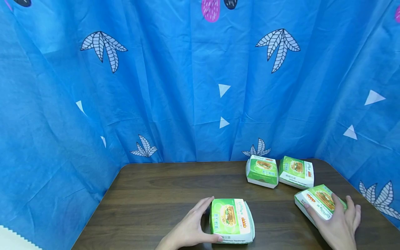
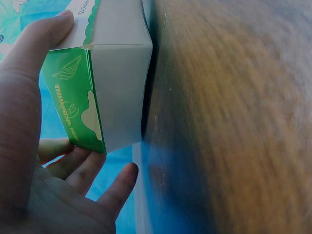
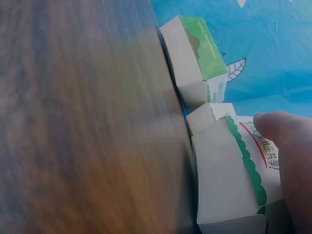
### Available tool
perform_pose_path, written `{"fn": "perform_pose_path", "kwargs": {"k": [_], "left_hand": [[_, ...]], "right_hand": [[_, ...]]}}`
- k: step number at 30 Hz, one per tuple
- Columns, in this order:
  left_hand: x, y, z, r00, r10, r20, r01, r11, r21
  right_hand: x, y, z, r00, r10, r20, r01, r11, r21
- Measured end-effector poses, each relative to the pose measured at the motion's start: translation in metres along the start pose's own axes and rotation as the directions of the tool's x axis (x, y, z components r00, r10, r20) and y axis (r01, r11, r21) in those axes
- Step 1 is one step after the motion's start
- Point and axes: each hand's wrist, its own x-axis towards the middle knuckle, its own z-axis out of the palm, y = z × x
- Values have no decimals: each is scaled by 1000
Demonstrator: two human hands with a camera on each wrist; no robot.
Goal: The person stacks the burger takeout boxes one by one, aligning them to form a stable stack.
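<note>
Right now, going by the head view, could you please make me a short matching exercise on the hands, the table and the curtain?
Things:
1. left hand
2. curtain
3. right hand
4. table

Places and colours:
A. at the rightmost box
B. dark brown with a wood grain
C. at the leftmost box
D. blue with printed leaves

Right pairs: 1-C, 2-D, 3-A, 4-B.
</note>
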Motion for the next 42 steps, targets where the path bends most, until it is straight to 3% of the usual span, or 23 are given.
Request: {"fn": "perform_pose_path", "kwargs": {"k": [6, 17, 31, 42], "left_hand": [[0, 0, 1, 1000, -28, 1, 28, 1000, -15], [0, 0, 0, 1000, 7, 0, -7, 1000, -7], [-1, -2, 1, 1000, 5, 0, -5, 1000, -7], [-1, -2, 1, 1000, 5, -7, -5, 1000, 2]], "right_hand": [[-1, 2, 1, 1000, -1, 5, 1, 1000, -1], [1, 1, -1, 999, 22, 32, -20, 998, -55], [1, 1, -2, 999, 27, -31, -28, 999, -30], [0, -8, -3, 999, 50, -1, -50, 999, -19]]}}
